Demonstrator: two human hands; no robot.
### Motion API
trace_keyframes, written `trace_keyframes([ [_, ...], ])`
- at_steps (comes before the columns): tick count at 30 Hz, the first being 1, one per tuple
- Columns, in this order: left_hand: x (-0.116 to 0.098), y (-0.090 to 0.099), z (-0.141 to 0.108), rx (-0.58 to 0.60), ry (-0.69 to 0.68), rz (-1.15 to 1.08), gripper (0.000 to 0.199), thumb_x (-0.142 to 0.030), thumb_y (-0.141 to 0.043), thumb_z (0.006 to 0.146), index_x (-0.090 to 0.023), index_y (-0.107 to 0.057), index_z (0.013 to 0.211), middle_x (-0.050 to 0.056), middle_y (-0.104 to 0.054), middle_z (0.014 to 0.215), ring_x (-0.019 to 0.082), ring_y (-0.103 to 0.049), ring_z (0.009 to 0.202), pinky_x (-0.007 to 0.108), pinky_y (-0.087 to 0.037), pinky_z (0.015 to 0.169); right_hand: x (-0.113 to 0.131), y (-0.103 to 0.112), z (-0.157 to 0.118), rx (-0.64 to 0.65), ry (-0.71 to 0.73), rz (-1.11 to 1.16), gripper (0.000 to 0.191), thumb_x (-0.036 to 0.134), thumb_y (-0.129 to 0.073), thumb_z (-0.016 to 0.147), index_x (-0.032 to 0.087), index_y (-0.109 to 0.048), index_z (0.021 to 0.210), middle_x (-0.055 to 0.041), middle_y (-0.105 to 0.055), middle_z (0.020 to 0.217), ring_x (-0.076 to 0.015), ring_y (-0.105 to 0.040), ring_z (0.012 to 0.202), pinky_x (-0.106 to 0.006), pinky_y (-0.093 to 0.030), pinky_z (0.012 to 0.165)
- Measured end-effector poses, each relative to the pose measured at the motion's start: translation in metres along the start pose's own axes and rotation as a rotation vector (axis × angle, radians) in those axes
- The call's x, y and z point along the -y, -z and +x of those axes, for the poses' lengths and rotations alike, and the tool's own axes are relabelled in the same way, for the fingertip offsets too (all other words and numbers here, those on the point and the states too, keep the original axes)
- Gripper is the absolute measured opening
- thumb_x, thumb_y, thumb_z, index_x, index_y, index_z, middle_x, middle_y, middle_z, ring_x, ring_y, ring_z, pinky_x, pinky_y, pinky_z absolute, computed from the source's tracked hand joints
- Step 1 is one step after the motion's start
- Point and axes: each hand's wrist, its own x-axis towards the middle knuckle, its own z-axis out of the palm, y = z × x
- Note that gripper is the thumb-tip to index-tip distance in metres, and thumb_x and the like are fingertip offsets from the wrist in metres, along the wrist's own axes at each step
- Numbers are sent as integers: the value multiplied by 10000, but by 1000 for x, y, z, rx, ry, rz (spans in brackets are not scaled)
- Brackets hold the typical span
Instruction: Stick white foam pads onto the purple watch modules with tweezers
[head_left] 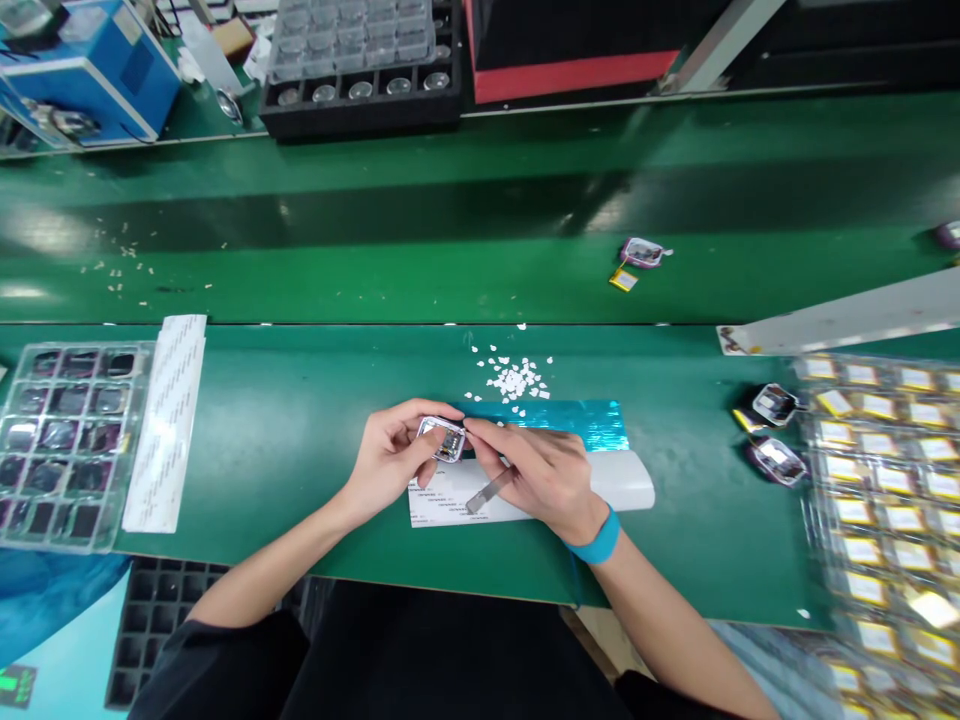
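My left hand (394, 450) is closed round a small rounded-square device case (444, 441), its open side up and the circuit board inside showing. My left thumb lies over part of the board. My right hand (536, 470) is closed on a flat metal tool (489, 492), which sticks out below the fingers toward the left. The right index finger and thumb meet at the case's right edge; anything pinched there is too small to make out. Under both hands lie a printed white backing sheet (442, 507) and a shiny blue film strip (600, 425).
Small white pieces (514, 380) are heaped beyond the hands. Battery trays (855, 515) stand at right, beside two opened devices (778, 460). At left are a clear compartment tray (71, 400) and a white sheet (165, 425). Another device (641, 252) lies farther back.
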Motion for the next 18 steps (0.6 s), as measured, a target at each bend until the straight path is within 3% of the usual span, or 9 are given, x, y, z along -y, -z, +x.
trace_keyframes([
  [5, -1, 1, -4, 57, -39, -18, 216, -261, -700, 956, -190, -733, 1158, -48, -608, 636, 27, -498, 378, 128, -360, 373, 8, 7, 4, 1, -125, 182, 100, 211, -593, 1029, 228, -643, 1113, 76, -681, 636, -69, -525, 414, -227, -445, 446],
  [9, -4, 1, -7, 151, -40, -71, 333, -239, -704, 956, -223, -707, 1289, 1, -704, 776, 41, -564, 411, 134, -434, 395, 14, 13, 5, -13, -159, 281, 173, 126, -641, 972, 237, -654, 1104, 72, -698, 665, -68, -543, 427, -215, -475, 454],
  [13, -4, 1, -8, 204, -41, -127, 345, -234, -679, 977, -231, -710, 1320, 9, -714, 716, 42, -553, 399, 127, -436, 399, 14, 15, 5, -91, -138, 316, 170, 88, -624, 958, 205, -674, 1070, 50, -717, 679, -73, -571, 440, -216, -498, 456],
  [18, -4, 3, -11, 269, -45, -167, 412, -227, -649, 996, -283, -646, 1404, 61, -781, 968, 38, -613, 451, 119, -437, 407, 16, 17, 8, -128, -119, 311, 120, 132, -609, 981, 205, -679, 1045, 38, -736, 690, -94, -633, 482, -218, -540, 467],
])
